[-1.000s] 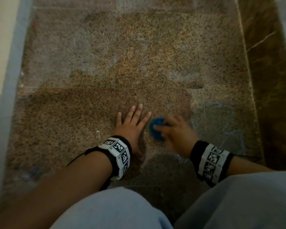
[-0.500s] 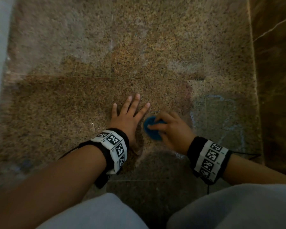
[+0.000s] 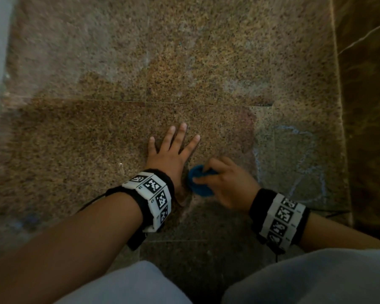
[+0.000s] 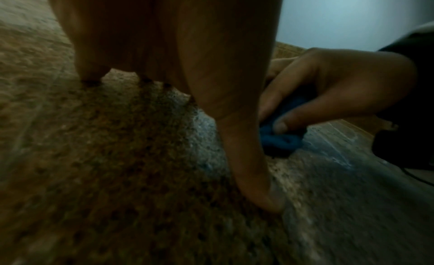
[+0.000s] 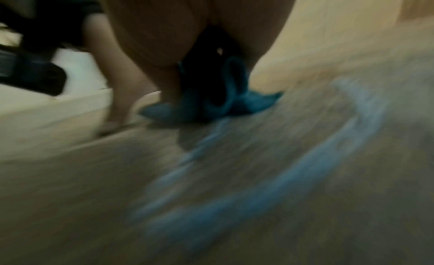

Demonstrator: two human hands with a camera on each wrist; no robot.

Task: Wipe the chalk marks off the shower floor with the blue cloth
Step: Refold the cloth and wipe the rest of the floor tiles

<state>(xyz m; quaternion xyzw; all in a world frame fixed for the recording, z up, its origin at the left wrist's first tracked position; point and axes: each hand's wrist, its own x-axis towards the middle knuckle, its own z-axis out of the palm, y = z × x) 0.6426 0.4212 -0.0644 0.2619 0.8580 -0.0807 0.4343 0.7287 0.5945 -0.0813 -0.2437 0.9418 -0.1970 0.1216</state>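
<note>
Head view first, closest stuff: my knees are at the bottom edge, and just past them my right hand (image 3: pixel 226 183) has its fingers curled round the bunched-up cloth (image 3: pixel 199 181), pressing it onto the floor (image 3: pixel 75 150). Compared with a second ago the cloth has slid back toward me and a bit left, so it now sits just beside the heel of my left hand (image 3: pixel 169 154) instead of up by the fingertips. That left hand hasn't gone anywhere, flat on the granite with fingers spread, holding nothing, just propping me up.

So that was a pull stroke. The patch under and around the cloth looks darker and mostly clear, which I'd guess means this bit is done.

Right wrist view is smeary with motion, but it shows blue chalk (image 5: pixel 258 185) streaks on the floor right by the cloth (image 5: pixel 211 103).

Further out to the right, the chalk (image 3: pixel 294 156) outline is plainly there, untouched-looking. Beyond the grout line there's pale hazy smearing too. Plenty left, I reckon; right side next.
</note>
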